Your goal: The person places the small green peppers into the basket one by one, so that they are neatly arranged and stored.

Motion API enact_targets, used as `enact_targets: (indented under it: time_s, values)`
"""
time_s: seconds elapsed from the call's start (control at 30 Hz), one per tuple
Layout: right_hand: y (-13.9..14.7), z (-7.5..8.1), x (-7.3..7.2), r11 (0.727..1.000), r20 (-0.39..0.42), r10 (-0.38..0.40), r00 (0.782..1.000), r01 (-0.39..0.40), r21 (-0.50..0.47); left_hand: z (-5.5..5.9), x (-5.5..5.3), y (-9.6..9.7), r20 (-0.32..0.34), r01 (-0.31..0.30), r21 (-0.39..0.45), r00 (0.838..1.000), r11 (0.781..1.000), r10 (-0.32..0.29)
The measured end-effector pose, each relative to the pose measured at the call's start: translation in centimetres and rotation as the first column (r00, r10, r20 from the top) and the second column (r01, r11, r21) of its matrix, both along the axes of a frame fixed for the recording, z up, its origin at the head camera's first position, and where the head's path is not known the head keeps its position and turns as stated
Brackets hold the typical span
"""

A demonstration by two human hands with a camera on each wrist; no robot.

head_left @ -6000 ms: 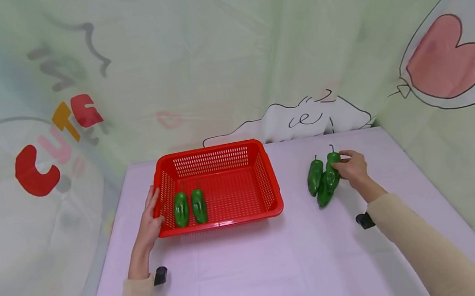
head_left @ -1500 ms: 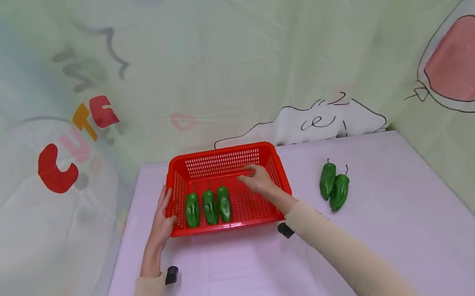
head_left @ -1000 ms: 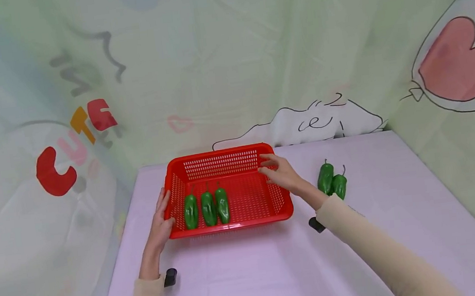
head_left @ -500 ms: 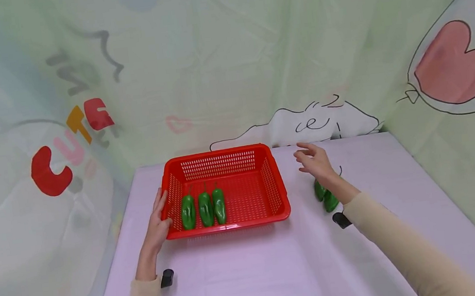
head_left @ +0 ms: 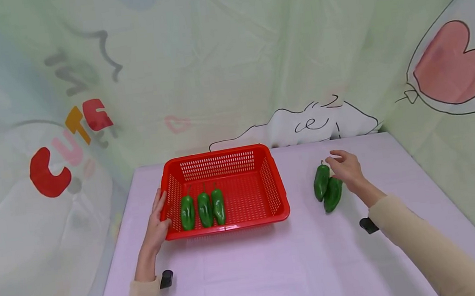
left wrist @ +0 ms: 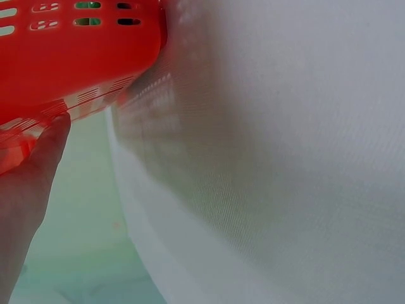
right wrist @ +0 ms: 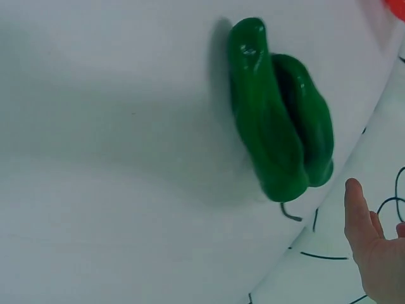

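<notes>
In the head view, a red plastic basket (head_left: pixel 250 223) holds three green peppers (head_left: pixel 205 211) side by side in its left half. My left hand (head_left: pixel 155 229) touches the basket's left side with extended fingers; in the left wrist view a digit lies against the perforated wall. Two more green peppers, one on the left (head_left: pixel 321 182) and one on the right (head_left: pixel 333 195), lie together on the table right of the basket. Over the stem end of the right one hovers my right hand (head_left: pixel 349 168), thumb and fingers apart. The right wrist view shows a gap between this hand and both peppers.
A pale lilac cloth (head_left: pixel 260 272) covers the table. Behind it and along both sides hangs a printed curtain (head_left: pixel 228 71). Black wrist devices sit under the left cuff (head_left: pixel 166 279) and the right cuff (head_left: pixel 368 225).
A third pepper has come into the basket from the group at the right. My right hand has since moved out of the basket, rightward to the two loose peppers. The left hand stays put.
</notes>
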State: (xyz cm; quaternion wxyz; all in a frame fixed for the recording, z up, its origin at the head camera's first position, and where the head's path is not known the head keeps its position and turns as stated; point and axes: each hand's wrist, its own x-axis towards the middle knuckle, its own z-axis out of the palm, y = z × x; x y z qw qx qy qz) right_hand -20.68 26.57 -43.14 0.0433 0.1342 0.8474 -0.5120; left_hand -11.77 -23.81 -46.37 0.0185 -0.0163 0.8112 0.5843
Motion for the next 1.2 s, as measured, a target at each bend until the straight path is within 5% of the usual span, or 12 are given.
enact_targets:
  time_s: [0.07,0.3,0.8,1.2]
  values:
    - [0.5,-0.3,0.1,1.000,0.014,-0.014,1.000,0.014,0.017,0.0,0.0,0.0,-0.003,0.000,-0.001,1.000,1.000,0.000]
    - [2.0,-2.4,0.1,0.995,0.053,-0.068,0.996,0.064,0.080,-3.4,-1.3,-1.1,-0.039,-0.017,0.002,0.999,1.000,0.017]
    - [2.8,-5.9,0.5,0.991,0.109,-0.080,0.991,0.068,0.114,-3.3,-1.3,-1.0,-0.040,-0.027,-0.005,0.999,1.000,0.027]
    - [2.0,-6.5,0.7,0.991,0.117,-0.070,0.991,0.056,0.120,-3.3,-1.3,-1.1,-0.031,-0.025,-0.008,0.999,1.000,0.025]
